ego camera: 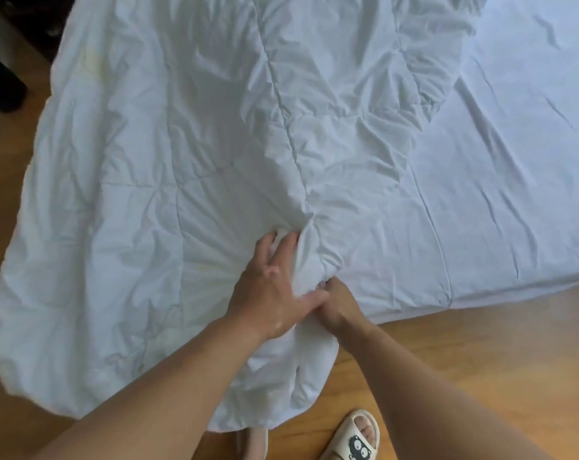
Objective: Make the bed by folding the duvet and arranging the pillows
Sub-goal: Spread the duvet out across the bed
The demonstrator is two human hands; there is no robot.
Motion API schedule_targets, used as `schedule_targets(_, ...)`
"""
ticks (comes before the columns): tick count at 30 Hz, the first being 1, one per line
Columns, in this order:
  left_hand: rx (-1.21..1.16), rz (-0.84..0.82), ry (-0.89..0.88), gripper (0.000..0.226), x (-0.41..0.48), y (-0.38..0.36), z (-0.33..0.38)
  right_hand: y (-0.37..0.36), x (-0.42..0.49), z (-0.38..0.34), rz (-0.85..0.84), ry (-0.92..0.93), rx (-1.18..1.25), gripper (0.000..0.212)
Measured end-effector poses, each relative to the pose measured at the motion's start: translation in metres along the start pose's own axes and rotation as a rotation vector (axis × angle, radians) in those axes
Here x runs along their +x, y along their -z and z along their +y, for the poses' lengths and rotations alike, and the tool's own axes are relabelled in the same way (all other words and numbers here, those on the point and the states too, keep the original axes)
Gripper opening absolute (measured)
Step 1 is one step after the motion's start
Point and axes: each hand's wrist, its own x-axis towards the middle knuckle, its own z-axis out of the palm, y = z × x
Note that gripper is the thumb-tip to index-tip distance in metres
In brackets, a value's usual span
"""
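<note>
1. Here, open room on the right: flat bare sheet (497, 194), running out to the right side and far side of the picture.
2. Near edge of the bed (480, 288) slanting up to the right, with wood floor (447, 353) just below it.
3. Crumpled white duvet (149, 161) over the left part of the bed, spilling off the near edge and hanging down to the floor.
4. Around it: a dark thing (3, 81) on the floor at far left. Near and right, a pale slipper (356, 436) with a cartoon face. Just left of it, a second slipper (253, 443), only partly seen below the duvet's hanging end.
5. Left hand (275, 293) on the duvet by the near edge, fingers (289, 247) spread and dug into a bunched fold, thumb stretched right.
6. Right hand (339, 305) touching that thumb, fingers curled tight, pinching the same fold from the right.
7. Fold squeezed up between both hands.
</note>
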Motion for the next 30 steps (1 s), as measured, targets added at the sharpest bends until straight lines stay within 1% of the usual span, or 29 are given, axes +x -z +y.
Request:
schedule_targets(2,0.07,0.153,-0.009,0.057,0.008,0.009,-0.003,0.001,-0.006,-0.004,-0.021,0.037,-0.032,0.039)
schedule_targets(3,0.062,0.22,0.014,0.043,0.014,0.016,-0.006,0.007,-0.008,-0.007,0.003,0.071,-0.072,0.041)
schedule_targets(5,0.043,0.294,0.102,0.033,0.025,0.029,-0.012,0.031,-0.016,-0.005,0.104,0.133,-0.161,0.04)
schedule_targets(7,0.053,0.325,0.177,0.031,0.03,0.039,-0.016,0.056,-0.033,0.016,0.19,0.101,-0.181,0.03)
schedule_targets(9,0.062,0.32,0.226,0.029,0.031,0.037,-0.02,0.069,-0.063,0.056,0.219,0.042,-0.208,0.022)
schedule_targets(10,0.064,0.298,0.258,0.028,0.03,0.031,-0.022,0.071,-0.079,0.077,0.198,0.009,-0.244,0.019)
schedule_targets(12,0.072,0.238,0.297,0.03,0.026,0.013,-0.022,0.072,-0.097,0.102,0.095,-0.07,-0.296,0.015)
schedule_targets(13,0.068,0.209,0.306,0.032,0.025,0.004,-0.02,0.075,-0.097,0.101,0.033,-0.092,-0.288,0.019)
schedule_targets(14,0.054,0.183,0.316,0.033,0.024,-0.003,-0.018,0.079,-0.089,0.094,-0.009,-0.087,-0.245,0.027)
schedule_targets(16,0.002,0.162,0.329,0.031,0.027,-0.011,-0.016,0.086,-0.062,0.062,-0.005,-0.041,-0.086,0.045)
schedule_targets(17,-0.021,0.154,0.334,0.03,0.03,-0.014,-0.017,0.089,-0.044,0.044,0.013,-0.023,-0.014,0.047)
schedule_targets(18,-0.038,0.145,0.339,0.029,0.033,-0.015,-0.019,0.089,-0.027,0.025,0.012,0.017,0.002,0.042)
schedule_targets(20,-0.059,0.146,0.345,0.033,0.035,-0.016,-0.023,0.08,-0.004,-0.001,-0.004,0.061,-0.082,0.032)
schedule_targets(22,-0.049,0.146,0.339,0.038,0.034,-0.016,-0.024,0.074,0.003,-0.008,-0.002,0.007,-0.17,0.034)
schedule_targets(24,-0.02,0.15,0.317,0.031,0.034,-0.016,-0.024,0.082,-0.009,-0.001,0.037,0.024,-0.214,0.028)
schedule_targets(26,0.041,0.113,0.275,0.024,0.036,-0.016,-0.023,0.105,-0.038,0.017,0.175,0.048,-0.167,0.022)
schedule_targets(27,0.075,0.086,0.257,0.023,0.039,-0.015,-0.022,0.117,-0.055,0.032,0.243,0.032,-0.128,0.019)
schedule_targets(29,0.117,0.035,0.246,0.024,0.045,-0.017,-0.019,0.137,-0.087,0.073,0.328,-0.062,-0.05,0.013)
schedule_targets(30,0.121,0.017,0.254,0.025,0.048,-0.019,-0.017,0.143,-0.1,0.09,0.329,-0.127,-0.004,0.012)
